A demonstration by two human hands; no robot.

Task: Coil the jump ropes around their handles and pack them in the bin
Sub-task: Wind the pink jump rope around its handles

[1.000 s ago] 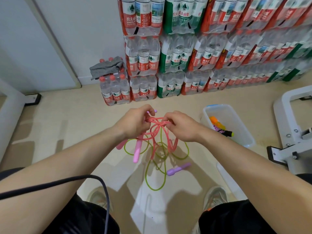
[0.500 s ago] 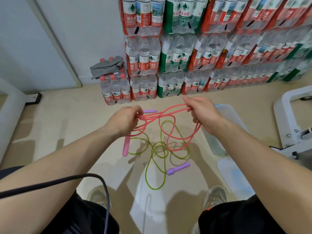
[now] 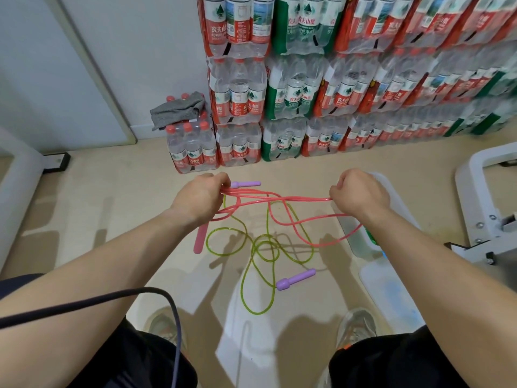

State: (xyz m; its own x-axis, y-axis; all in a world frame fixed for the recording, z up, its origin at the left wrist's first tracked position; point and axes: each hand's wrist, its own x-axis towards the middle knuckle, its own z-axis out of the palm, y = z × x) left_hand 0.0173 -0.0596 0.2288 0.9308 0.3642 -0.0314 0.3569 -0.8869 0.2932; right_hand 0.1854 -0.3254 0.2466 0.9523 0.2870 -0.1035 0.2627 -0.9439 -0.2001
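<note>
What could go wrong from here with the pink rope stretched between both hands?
The green rope crosses the pink rope, so pulling wider may tighten a snag rather than free it. The left hand also holds a purple handle, so coiling now could wrap both ropes together. The pink handle dangles and may swing.

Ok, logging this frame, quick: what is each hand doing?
Left hand: closed on the pink rope and a purple handle.
Right hand: closed on the pink rope.
</note>
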